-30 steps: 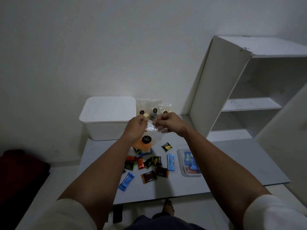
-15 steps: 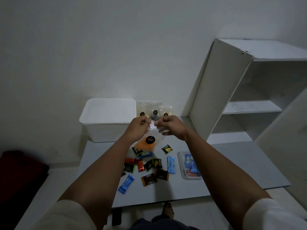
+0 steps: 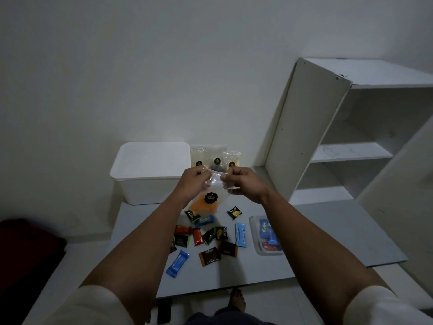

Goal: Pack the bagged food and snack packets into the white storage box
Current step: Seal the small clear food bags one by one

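A clear bag of orange snack (image 3: 206, 202) with a round black label hangs above the table. My left hand (image 3: 193, 182) and my right hand (image 3: 243, 181) both pinch its top edge. The white storage box (image 3: 150, 172) stands at the back left of the table with its lid on. Three more clear food bags (image 3: 215, 158) lean on the wall just right of the box. Several small snack packets (image 3: 210, 238) in blue, orange, black and brown lie scattered on the table under my hands.
A small clear tray (image 3: 254, 233) with blue and red packets sits to the right of the scatter. A white shelf unit (image 3: 332, 137) stands at the right. The grey table (image 3: 328, 231) ends near my body. A dark red cushion (image 3: 25, 249) lies at the left.
My hands have moved slightly apart along the bag's top edge, and the bag hangs a little lower against the table.
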